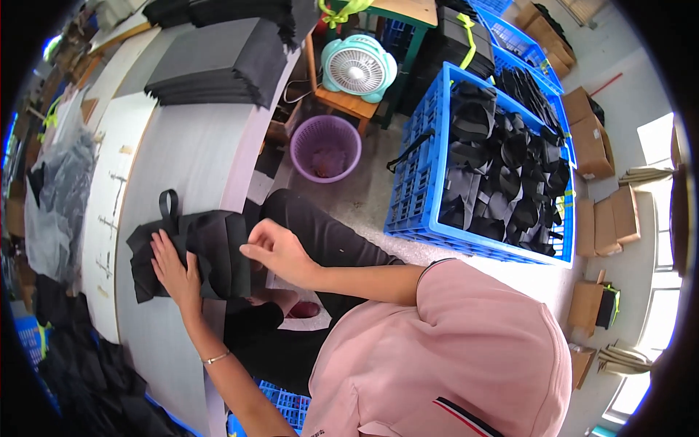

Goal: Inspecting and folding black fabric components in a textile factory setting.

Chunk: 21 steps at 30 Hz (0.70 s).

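Lay flat on the grey table (189,156), close to its near edge: a black fabric bag (191,255), partly folded, with its loop handle (169,207) stretched away toward the far side of the table. Ran with its long axis roughly across the picture, left to right, the handle end turned up and away, the right end hanging at or just past the table edge above the dark trousers (320,233).

Pressed down on the left part of the bag: the left hand (173,271), palm flat, fingers spread and open, gripping nothing. Pinched at the bag's right edge: the right hand (277,249), fingers curled and closed on what looked like a fold of the fabric, though exactly how much cloth was caught could not be told.

Judged as risks: slipping of the limp fabric off the table edge, since the right end sat so near it and only a light pinch held it; creeping of the fold out of line, because the cloth was soft and the flat palm covered only one side; snagging of the loop handle under the next fold, as it lay loose and unheld.

Stood well apart: a stack of dark folded pieces (218,65) at the far end of the table, a blue crate (426,164) filled with black bags on the floor to the right, a purple basket (325,148) and a small fan (358,67) beyond.
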### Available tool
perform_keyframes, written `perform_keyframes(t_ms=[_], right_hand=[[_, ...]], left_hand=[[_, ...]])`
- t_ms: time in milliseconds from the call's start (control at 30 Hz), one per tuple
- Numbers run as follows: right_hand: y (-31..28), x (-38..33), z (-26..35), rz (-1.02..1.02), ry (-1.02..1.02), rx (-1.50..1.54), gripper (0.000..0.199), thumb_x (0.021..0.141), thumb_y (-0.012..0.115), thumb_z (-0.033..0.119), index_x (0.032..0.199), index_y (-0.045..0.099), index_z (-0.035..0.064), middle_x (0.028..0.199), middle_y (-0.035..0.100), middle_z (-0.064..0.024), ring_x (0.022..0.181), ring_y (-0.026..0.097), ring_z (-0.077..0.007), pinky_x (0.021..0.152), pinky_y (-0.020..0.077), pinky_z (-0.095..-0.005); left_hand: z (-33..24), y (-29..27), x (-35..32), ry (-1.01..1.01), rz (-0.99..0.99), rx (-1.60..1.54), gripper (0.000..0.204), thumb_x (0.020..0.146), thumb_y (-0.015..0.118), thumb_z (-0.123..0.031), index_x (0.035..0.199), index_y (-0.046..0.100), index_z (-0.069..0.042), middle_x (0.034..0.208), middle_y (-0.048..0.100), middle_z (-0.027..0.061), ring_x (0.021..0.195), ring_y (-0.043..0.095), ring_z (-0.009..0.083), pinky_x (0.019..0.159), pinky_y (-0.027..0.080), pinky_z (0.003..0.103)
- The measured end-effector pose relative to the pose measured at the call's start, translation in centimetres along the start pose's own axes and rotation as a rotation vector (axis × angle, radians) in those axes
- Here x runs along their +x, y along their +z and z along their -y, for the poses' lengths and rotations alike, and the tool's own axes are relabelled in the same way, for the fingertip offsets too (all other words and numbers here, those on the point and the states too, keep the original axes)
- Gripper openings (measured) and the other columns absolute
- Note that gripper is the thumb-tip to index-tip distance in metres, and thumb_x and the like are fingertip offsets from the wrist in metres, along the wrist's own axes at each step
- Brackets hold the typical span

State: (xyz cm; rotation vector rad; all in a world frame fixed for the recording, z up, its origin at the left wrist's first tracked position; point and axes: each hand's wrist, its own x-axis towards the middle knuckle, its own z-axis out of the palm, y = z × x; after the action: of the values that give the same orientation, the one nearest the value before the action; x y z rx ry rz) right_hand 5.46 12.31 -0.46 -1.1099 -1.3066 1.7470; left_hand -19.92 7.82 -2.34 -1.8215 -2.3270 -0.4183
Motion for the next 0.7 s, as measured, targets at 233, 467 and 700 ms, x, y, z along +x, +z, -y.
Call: perform_keyframes(t_ms=[233, 467, 700], right_hand=[[0.1, 0.5, -1.9, 0.281, 0.26, 0.399, 0.037, 0.085, 0.075, 0.013, 0.118, 0.061, 0.0022, 0.102, 0.067, -0.0043, 0.085, 0.064, -0.0126, 0.076, 0.0533, -0.0275], [-10.4, -0.6, -3.8, -0.064, 0.199, 0.41, 0.02, 0.086, 0.071, 0.002, 0.106, 0.069, 0.0012, 0.1, 0.071, -0.0039, 0.084, 0.067, -0.0145, 0.078, 0.0546, -0.0297], [-34.5, -12.6, -4.1, -0.712, 0.079, 0.26, 0.018, 0.094, 0.063, 0.02, 0.104, 0.059, 0.0063, 0.099, 0.067, -0.0093, 0.074, 0.066, -0.0201, 0.044, 0.0489, -0.0307]], left_hand=[[-4.6, -0.9, -1.1, -0.053, 0.071, 0.024, 0.072, 0.101, 0.042, -0.051, 0.156, 0.023, -0.01, 0.161, 0.025, 0.0145, 0.149, 0.023, 0.0303, 0.118, 0.018, 0.051], [-15.0, -5.0, -4.9, -0.05, 0.086, -1.02, 0.054, 0.103, 0.049, -0.017, 0.152, 0.032, 0.0, 0.157, 0.034, 0.0155, 0.141, 0.04, 0.0268, 0.116, 0.028, 0.04], [-14.6, -4.7, -7.6, -0.193, 0.06, -1.149, 0.042, 0.104, 0.046, -0.015, 0.143, 0.046, 0.001, 0.144, 0.051, 0.0158, 0.117, 0.062, 0.0246, 0.099, 0.048, 0.035]])
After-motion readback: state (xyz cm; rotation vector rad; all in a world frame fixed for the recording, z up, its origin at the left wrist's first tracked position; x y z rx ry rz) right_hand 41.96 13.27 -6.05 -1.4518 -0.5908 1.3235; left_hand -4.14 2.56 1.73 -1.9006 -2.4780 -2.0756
